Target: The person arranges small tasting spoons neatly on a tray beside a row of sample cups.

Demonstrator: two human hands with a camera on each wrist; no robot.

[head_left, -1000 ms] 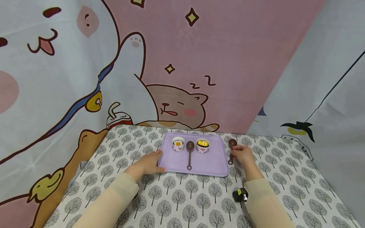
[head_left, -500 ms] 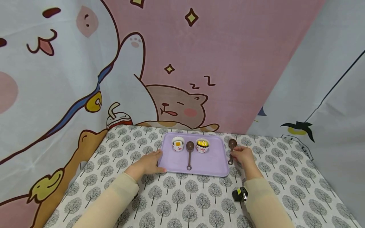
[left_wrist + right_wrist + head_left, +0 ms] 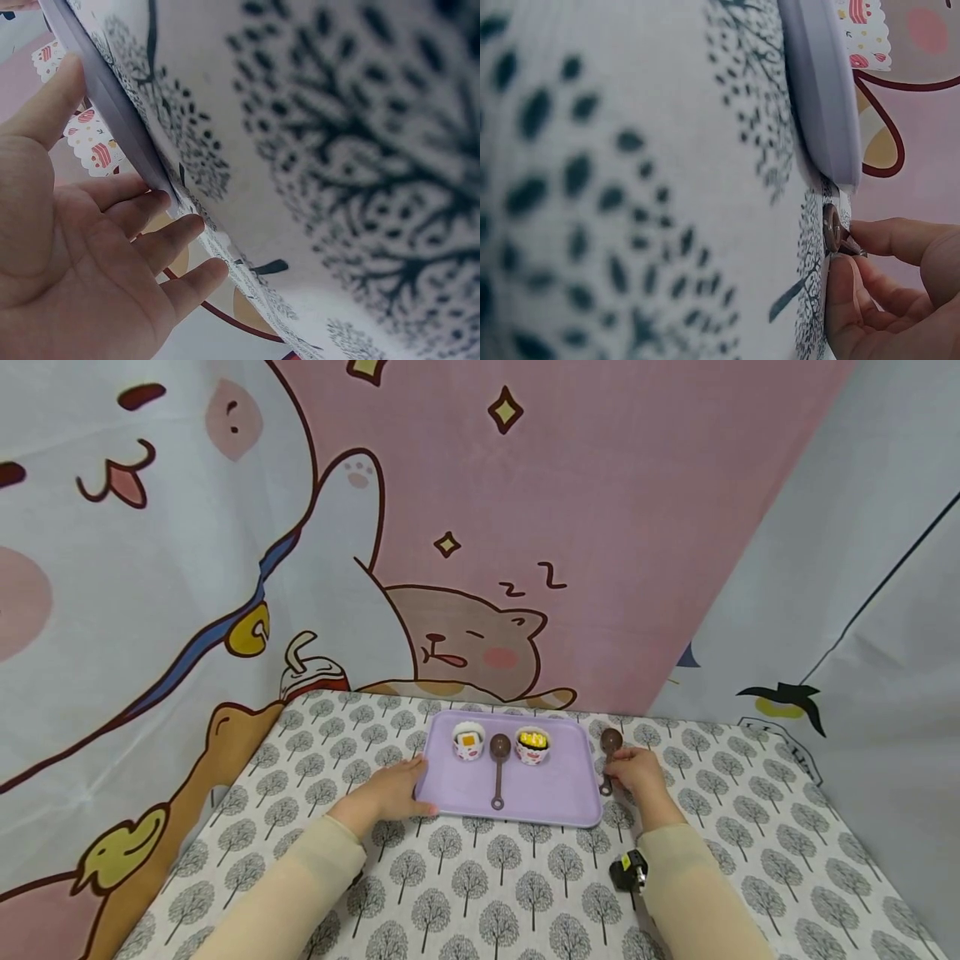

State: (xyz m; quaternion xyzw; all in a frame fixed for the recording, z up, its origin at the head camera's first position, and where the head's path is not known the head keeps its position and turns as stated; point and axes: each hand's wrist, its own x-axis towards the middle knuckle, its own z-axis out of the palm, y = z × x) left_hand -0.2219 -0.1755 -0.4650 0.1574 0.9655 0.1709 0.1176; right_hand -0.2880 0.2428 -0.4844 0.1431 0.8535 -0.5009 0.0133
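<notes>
A lilac tray lies on the cloth, with a brown spoon in its middle. Paper baking cups stand on either side of that spoon's bowl: the left cup has a white and orange filling, the right cup a yellow and black one. My left hand rests at the tray's left edge, thumb at the rim and the other fingers loosely spread. To the right of the tray my right hand pinches the handle of a second brown spoon, its ring end pointing toward me.
Tree-patterned cloth covers the table. Behind it hangs a cartoon-print curtain meeting the far edge. A small black device sits by the right sleeve.
The head view has tilted very slightly. Both hands, the tray and the spoons keep their places.
</notes>
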